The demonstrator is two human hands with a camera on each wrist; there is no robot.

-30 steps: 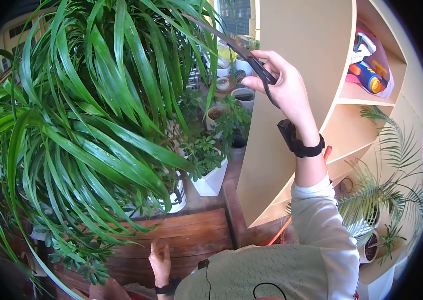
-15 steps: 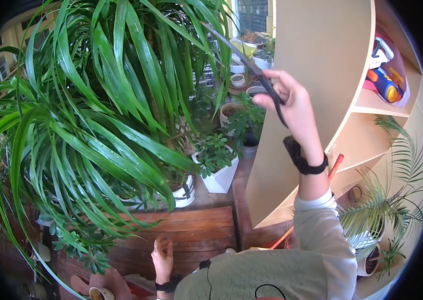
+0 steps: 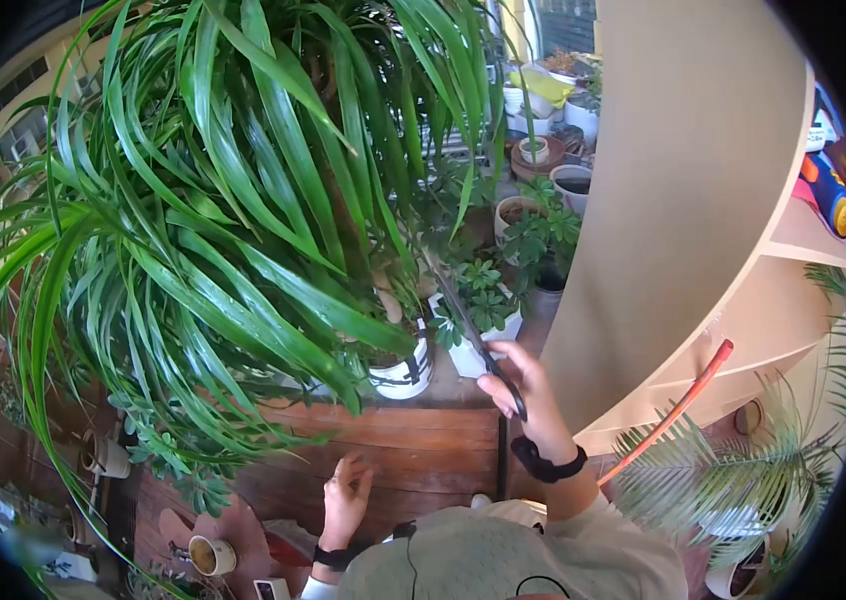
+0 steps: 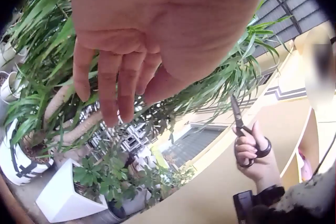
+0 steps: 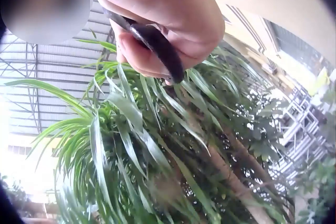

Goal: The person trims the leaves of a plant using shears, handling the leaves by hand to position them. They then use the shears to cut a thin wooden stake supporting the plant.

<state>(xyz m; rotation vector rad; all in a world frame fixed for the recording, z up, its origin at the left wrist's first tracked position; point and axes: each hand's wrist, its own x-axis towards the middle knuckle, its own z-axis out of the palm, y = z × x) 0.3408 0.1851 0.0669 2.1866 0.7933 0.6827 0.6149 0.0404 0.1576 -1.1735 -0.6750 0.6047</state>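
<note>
My right hand (image 3: 533, 400) grips a pair of scissors (image 3: 461, 310) by the black loop handles. The long dark blades point up and away, toward the trunk of a big plant with long strap-like green leaves (image 3: 243, 260). In the left wrist view the scissors (image 4: 238, 113) stand upright in the right hand (image 4: 256, 158). A black handle loop (image 5: 157, 48) shows below the palm in the right wrist view; the blades are hidden there. Lower down, my left hand (image 3: 346, 500) is held over the wooden bench (image 3: 413, 440), its fingers loosely bent with nothing in them.
The big plant grows from a white pot with black stripes (image 3: 405, 380). Beside it stands an angular white planter (image 3: 463, 355) with a small leafy plant. A curved wooden shelf (image 3: 683, 200) rises on the right, with an orange-red pole (image 3: 678, 405) and a palm (image 3: 713, 460) near it.
My right hand has come down with the scissors, from beside the upper leaves to in front of the white planter. The head view has shifted, so the scene sits farther right. The left hand stays low.
</note>
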